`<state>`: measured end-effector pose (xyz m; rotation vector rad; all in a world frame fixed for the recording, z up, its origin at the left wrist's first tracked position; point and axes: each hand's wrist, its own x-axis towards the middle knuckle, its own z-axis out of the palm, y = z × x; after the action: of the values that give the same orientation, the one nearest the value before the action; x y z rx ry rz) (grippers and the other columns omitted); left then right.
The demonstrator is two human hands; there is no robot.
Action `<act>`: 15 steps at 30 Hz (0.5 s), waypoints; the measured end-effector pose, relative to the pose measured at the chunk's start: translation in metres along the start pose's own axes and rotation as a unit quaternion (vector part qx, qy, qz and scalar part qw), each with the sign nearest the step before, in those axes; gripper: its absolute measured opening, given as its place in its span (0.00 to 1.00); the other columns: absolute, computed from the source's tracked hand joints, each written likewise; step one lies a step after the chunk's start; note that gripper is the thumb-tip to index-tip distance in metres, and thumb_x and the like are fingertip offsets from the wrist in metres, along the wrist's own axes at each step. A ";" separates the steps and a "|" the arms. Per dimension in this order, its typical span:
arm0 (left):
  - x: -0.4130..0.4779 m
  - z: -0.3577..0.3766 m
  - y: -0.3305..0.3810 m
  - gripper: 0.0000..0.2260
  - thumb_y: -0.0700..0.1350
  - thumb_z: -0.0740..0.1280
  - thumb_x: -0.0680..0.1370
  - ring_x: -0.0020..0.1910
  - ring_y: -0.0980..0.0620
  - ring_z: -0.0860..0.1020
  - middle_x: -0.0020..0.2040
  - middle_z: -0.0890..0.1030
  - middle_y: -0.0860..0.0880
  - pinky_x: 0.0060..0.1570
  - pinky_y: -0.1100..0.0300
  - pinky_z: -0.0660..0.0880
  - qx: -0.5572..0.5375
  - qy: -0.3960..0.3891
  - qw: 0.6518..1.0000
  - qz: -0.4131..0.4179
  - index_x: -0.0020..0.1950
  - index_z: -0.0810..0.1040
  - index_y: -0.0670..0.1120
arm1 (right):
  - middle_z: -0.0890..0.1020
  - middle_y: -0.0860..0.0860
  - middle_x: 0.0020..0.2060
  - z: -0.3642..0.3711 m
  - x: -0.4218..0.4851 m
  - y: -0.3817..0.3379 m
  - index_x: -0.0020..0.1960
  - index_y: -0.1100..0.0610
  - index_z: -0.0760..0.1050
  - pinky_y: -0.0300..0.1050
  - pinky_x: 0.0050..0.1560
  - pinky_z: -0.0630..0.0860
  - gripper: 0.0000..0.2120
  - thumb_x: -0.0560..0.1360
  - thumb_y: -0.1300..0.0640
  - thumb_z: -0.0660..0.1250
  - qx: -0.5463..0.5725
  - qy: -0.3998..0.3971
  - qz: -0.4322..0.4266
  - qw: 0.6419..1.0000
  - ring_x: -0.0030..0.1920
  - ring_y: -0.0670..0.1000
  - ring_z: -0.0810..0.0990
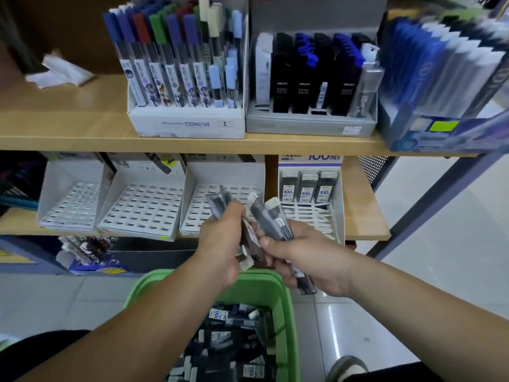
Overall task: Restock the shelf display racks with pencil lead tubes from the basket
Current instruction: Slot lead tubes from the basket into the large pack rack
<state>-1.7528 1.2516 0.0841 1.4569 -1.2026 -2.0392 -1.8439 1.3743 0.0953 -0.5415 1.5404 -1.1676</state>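
Note:
My left hand [223, 241] grips a fanned bunch of dark pencil lead tubes [220, 201] in front of the lower shelf. My right hand [305, 257] holds another bunch of lead tubes [271, 216] with white caps, touching the left hand's bunch. Below them stands a green basket [286, 299] filled with several more lead tubes [225, 346]. On the lower shelf, three white slotted display racks [143, 208] hold nothing. A fourth rack [311, 213] at the right has three tubes [308, 187] in its back row.
The upper wooden shelf [68, 130] carries a box of coloured lead tubes [187, 78], a grey box of black and blue cases [311, 78] and a blue box [440, 86] at the right. A metal shelf leg [429, 199] slants at right. My shoe [347, 368] is on the tiled floor.

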 end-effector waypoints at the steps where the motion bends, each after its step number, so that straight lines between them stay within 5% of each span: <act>1: 0.002 -0.002 0.003 0.13 0.52 0.66 0.79 0.30 0.49 0.82 0.39 0.86 0.46 0.28 0.59 0.76 0.006 0.012 1.000 -0.004 0.55 0.81 0.43 | 0.77 0.52 0.33 -0.001 0.002 0.000 0.54 0.55 0.78 0.41 0.28 0.66 0.02 0.82 0.59 0.67 -0.002 0.016 0.004 1.000 0.27 0.48 0.68; 8: 0.006 -0.015 0.011 0.04 0.43 0.69 0.65 0.40 0.47 0.70 0.42 0.76 0.44 0.45 0.51 0.72 0.030 -0.039 0.998 -0.044 0.38 0.78 0.44 | 0.67 0.50 0.32 -0.018 0.004 -0.003 0.51 0.52 0.73 0.43 0.29 0.61 0.08 0.81 0.50 0.70 0.058 0.048 0.042 0.996 0.28 0.48 0.61; 13: 0.003 -0.008 0.005 0.01 0.37 0.66 0.75 0.33 0.47 0.76 0.34 0.75 0.45 0.55 0.41 0.82 -0.043 -0.083 0.994 -0.064 0.44 0.77 0.41 | 0.67 0.51 0.31 -0.025 0.002 -0.011 0.49 0.55 0.70 0.43 0.30 0.56 0.26 0.76 0.31 0.66 0.119 0.042 0.060 0.990 0.27 0.49 0.60; 15: 0.001 -0.003 0.004 0.03 0.40 0.66 0.78 0.30 0.49 0.75 0.34 0.74 0.46 0.48 0.43 0.84 -0.056 -0.102 0.990 -0.079 0.44 0.76 0.42 | 0.68 0.52 0.31 -0.033 0.000 -0.012 0.50 0.56 0.70 0.43 0.29 0.57 0.28 0.76 0.30 0.65 0.118 0.075 0.047 0.989 0.27 0.50 0.61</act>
<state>-1.7509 1.2475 0.0861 1.3551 -1.0568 -2.3712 -1.8768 1.3820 0.1036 -0.2251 1.5089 -1.3196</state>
